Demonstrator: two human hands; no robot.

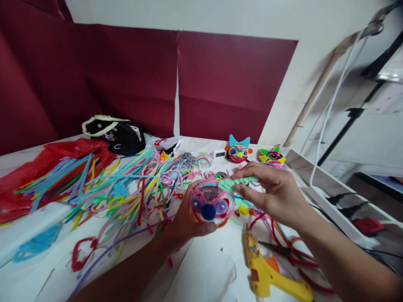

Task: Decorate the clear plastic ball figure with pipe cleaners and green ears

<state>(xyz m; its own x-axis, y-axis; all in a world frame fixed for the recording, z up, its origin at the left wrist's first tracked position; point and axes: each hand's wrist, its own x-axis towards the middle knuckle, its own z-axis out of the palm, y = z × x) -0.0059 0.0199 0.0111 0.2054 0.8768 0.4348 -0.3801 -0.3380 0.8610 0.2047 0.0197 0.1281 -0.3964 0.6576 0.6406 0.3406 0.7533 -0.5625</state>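
My left hand is wrapped round a small pipe-cleaner face with purple eyes, a dark blue pom-pom nose and a pink rim. Between the thumb and fingers of my right hand is a mint-green pipe-cleaner piece. Its left end meets the upper right edge of the face; whether it is fixed there I cannot tell. A yellow glue gun lies on the table below my right hand, beside dark-bladed scissors partly covered by red pipe cleaners.
Loose pipe cleaners spread over the left side, some in a red plastic bag. Behind stand a black bag and two finished faces, one with blue ears, one yellow and green. A white power strip lies at right.
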